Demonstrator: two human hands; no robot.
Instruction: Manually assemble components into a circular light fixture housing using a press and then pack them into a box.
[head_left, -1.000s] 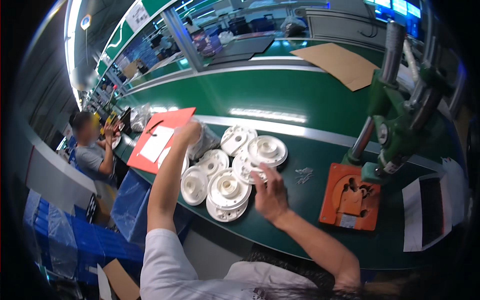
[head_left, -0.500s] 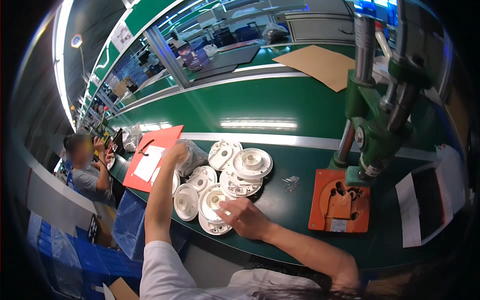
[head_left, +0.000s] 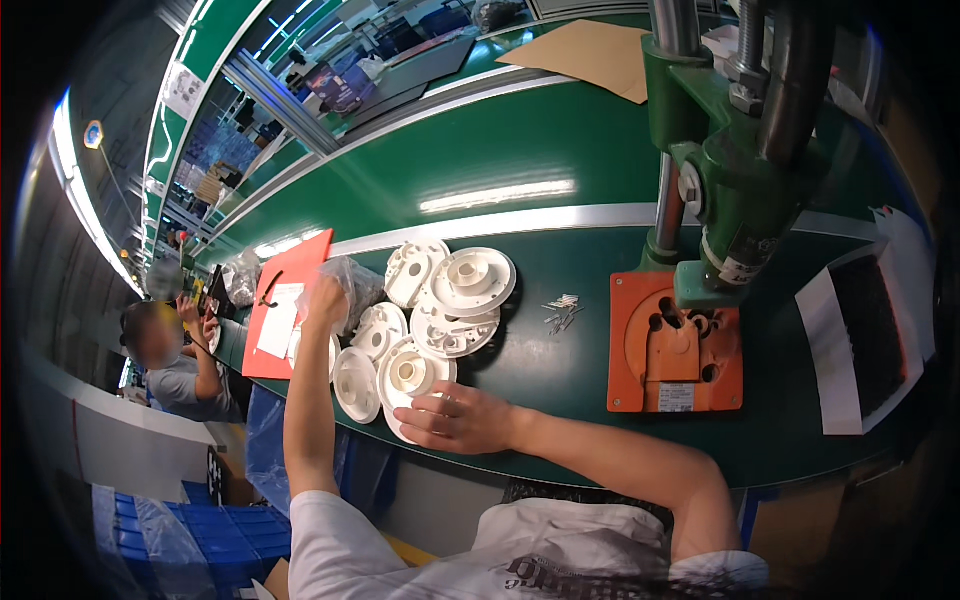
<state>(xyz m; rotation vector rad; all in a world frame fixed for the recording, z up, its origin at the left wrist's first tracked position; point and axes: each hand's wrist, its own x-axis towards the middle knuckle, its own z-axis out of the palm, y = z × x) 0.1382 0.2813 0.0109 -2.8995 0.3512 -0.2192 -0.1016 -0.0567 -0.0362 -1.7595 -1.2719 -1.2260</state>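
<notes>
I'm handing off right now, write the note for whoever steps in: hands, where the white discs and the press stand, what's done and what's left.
Left hand: raised over the far side of the disc pile, at the clear plastic bag; grip not readable.
Right hand: fingers lying on the nearest white disc at the table's front edge.
White discs: loose overlapping pile, largest disc at the back.
Small metal pins: lying between the pile and the orange fixture plate.
Green press: stands over the plate; no disc is on it.
Done: nothing loaded. Left: likely the whole pile.
</notes>
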